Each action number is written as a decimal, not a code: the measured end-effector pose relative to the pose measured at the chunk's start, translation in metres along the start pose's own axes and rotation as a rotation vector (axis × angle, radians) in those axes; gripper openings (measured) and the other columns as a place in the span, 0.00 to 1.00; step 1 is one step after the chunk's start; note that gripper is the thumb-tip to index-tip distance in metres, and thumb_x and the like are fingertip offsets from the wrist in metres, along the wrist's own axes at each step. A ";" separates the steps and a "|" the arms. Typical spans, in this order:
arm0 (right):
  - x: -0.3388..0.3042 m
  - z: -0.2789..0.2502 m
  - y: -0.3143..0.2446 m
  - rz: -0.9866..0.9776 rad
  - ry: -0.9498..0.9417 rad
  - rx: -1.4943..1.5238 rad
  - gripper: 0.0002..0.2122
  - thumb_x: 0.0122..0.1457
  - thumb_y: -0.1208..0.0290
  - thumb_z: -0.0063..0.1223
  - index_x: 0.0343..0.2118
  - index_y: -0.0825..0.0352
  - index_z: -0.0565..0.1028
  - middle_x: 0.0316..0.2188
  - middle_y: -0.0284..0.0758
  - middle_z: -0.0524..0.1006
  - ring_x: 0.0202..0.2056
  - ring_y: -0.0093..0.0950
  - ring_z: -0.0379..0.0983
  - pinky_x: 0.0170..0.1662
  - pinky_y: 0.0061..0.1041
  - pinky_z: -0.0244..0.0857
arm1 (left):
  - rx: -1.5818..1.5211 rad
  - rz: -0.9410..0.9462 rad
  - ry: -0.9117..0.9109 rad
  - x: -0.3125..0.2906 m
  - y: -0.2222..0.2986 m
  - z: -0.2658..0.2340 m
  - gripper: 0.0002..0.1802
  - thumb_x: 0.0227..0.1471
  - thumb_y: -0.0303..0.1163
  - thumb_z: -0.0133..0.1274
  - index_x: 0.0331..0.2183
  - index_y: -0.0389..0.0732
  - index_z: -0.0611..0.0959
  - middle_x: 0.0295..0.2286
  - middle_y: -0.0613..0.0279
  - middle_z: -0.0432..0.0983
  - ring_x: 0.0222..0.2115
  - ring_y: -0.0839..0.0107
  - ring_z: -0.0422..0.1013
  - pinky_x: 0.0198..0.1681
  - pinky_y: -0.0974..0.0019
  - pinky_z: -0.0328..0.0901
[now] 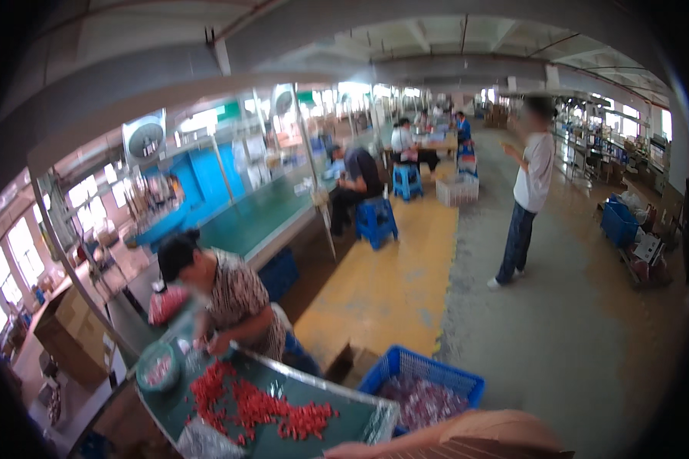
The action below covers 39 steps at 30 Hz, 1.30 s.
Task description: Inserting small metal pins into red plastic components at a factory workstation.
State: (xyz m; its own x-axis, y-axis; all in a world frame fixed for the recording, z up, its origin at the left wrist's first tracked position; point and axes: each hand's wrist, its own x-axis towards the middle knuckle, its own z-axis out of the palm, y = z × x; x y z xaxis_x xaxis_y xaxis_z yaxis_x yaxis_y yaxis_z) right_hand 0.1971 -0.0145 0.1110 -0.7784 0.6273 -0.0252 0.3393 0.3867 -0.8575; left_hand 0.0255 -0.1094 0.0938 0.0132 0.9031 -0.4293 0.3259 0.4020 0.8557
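Note:
Along the lower edge a bare forearm reaches in from the right, with my right hand (348,450) at its left end, beside the near right corner of the green work table (352,409). Only a sliver of that hand shows, and its fingers are cut off by the picture's edge. My left hand is out of view. Many small red pieces (245,405) lie spread over the table, too small to name. A clear plastic bag (207,440) rests at the table's near edge. Across the table a co-worker (233,291) in a dark cap works with both hands close together.
A green round basin (158,367) holds small pale pieces. On the floor right of the table stands a blue crate (467,386) with clear packets. Farther off are blue stools (376,222), a long green conveyor (272,206) and a person standing (534,172) in the aisle.

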 end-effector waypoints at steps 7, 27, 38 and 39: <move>0.013 -0.014 -0.022 0.386 0.031 -0.335 0.12 0.40 0.67 0.47 0.28 0.65 0.77 0.28 0.44 0.75 0.33 0.41 0.71 0.37 0.38 0.66 | -0.068 0.027 0.475 -0.036 0.007 -0.025 0.07 0.47 0.31 0.49 0.26 0.37 0.74 0.21 0.63 0.70 0.23 0.74 0.66 0.29 0.69 0.62; 0.047 0.006 0.041 0.236 0.246 -0.642 0.06 0.49 0.72 0.45 0.30 0.66 0.68 0.29 0.42 0.69 0.29 0.38 0.73 0.28 0.35 0.69 | 0.314 0.057 0.514 -0.068 -0.007 -0.025 0.11 0.44 0.38 0.52 0.28 0.41 0.78 0.27 0.56 0.75 0.30 0.57 0.70 0.33 0.58 0.64; 0.041 -0.002 0.055 0.315 0.198 -0.467 0.06 0.49 0.73 0.45 0.30 0.68 0.69 0.33 0.43 0.70 0.33 0.41 0.73 0.33 0.38 0.67 | 0.230 -0.156 0.319 -0.058 0.016 -0.037 0.17 0.48 0.46 0.45 0.34 0.47 0.79 0.34 0.54 0.74 0.37 0.53 0.68 0.42 0.57 0.61; 0.037 -0.001 0.060 0.283 0.268 -0.447 0.06 0.49 0.73 0.46 0.29 0.68 0.70 0.31 0.43 0.71 0.31 0.39 0.73 0.32 0.36 0.68 | 0.232 -0.155 0.318 -0.057 0.017 -0.037 0.17 0.48 0.46 0.45 0.34 0.47 0.79 0.34 0.54 0.74 0.37 0.53 0.68 0.42 0.57 0.61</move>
State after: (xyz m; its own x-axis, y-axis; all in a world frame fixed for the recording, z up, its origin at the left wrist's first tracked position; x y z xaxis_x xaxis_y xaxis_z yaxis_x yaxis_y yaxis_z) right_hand 0.1889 0.0327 0.0594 -0.4847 0.8737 -0.0409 0.7490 0.3905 -0.5352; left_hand -0.0046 -0.1489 0.1436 -0.3329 0.8510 -0.4062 0.5057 0.5247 0.6848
